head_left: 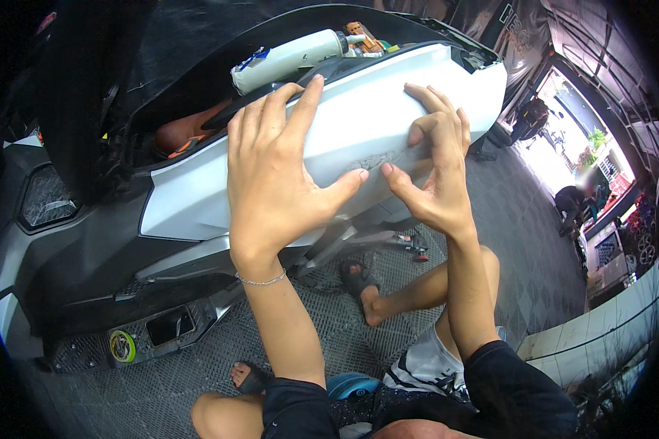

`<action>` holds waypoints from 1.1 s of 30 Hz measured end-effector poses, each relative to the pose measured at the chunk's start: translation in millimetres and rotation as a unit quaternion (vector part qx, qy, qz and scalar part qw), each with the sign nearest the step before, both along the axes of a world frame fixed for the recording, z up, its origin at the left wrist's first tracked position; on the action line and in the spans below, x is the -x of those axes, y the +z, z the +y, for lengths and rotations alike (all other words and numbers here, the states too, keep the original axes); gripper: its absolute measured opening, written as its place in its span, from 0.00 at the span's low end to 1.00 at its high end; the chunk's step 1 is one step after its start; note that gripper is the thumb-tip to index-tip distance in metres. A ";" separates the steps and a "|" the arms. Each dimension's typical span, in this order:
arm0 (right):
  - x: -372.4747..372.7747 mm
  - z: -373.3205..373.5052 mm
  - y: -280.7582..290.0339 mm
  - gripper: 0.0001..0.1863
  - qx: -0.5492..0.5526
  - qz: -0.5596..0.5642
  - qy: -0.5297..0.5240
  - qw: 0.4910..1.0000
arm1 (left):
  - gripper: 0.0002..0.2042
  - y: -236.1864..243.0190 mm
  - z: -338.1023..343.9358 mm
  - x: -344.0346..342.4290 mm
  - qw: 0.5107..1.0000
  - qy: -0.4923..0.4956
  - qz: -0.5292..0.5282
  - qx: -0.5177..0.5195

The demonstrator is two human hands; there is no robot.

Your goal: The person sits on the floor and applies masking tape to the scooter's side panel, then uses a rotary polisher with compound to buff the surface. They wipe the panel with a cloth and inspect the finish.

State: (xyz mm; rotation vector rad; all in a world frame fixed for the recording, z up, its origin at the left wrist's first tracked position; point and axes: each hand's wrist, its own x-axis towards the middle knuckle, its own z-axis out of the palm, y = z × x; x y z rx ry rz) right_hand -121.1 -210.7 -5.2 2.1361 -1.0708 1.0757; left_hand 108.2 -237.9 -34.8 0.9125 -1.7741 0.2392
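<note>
A glossy white scooter side panel (476, 95) fills the upper middle, with a scuffed grey patch between my thumbs. My left hand (271, 164) lies over the panel's left part, fingertips at its upper edge, fingers spread and thumb pointing right. My right hand (439, 168) touches the panel's right part, fingers curved and apart, thumb toward the patch. Above, in the dark open storage well, lie a cream cylinder (285, 62), some orange and brown items (362, 36) and a brown object (168, 135) at the left.
A phone (170, 325) and a green tape roll (123, 345) rest on the scooter's footboard (80, 355). Below are the tiled floor (534, 219) and my sandalled feet. At the right, another person (571, 201) crouches near a bright doorway, with parked bikes and a white low wall (593, 329).
</note>
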 end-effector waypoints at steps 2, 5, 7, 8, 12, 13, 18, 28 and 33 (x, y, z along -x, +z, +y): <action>2.2 -8.2 -5.7 0.30 0.038 0.004 0.003 0.999 | 0.45 0.0 -0.6 -0.4 1.000 -0.007 0.000 0.000; -8.7 -21.6 -16.8 0.38 0.095 -0.014 -0.011 0.995 | 0.43 2.0 -0.4 -7.6 0.999 -0.040 0.016 0.006; -12.0 -22.5 -23.5 0.42 0.105 -0.007 -0.041 0.994 | 0.42 -0.2 -5.8 -12.2 0.994 -0.100 0.048 0.009; -12.2 -21.7 -24.8 0.43 0.109 -0.001 -0.055 0.993 | 0.42 -0.7 -7.7 -11.5 0.990 -0.122 0.067 0.008; -2.4 -36.4 -31.8 0.37 0.167 0.044 -0.066 0.983 | 0.41 -0.7 -9.8 -10.9 0.981 -0.163 0.106 -0.002; 2.1 -40.9 -34.3 0.35 0.188 0.049 -0.059 0.979 | 0.41 0.5 -9.1 -10.8 0.981 -0.164 0.108 -0.004; 3.2 -65.9 -38.0 0.29 0.281 0.040 -0.010 0.959 | 0.40 -1.5 -9.2 -11.5 0.980 -0.164 0.114 -0.004; 10.1 -51.8 -39.7 0.24 0.221 0.041 -0.046 0.973 | 0.37 3.0 -5.9 -6.7 0.979 -0.155 0.125 -0.030; -3.5 -50.9 -36.4 0.19 0.245 0.009 -0.029 0.969 | 0.33 -2.1 -4.9 -7.1 0.988 -0.109 0.109 -0.003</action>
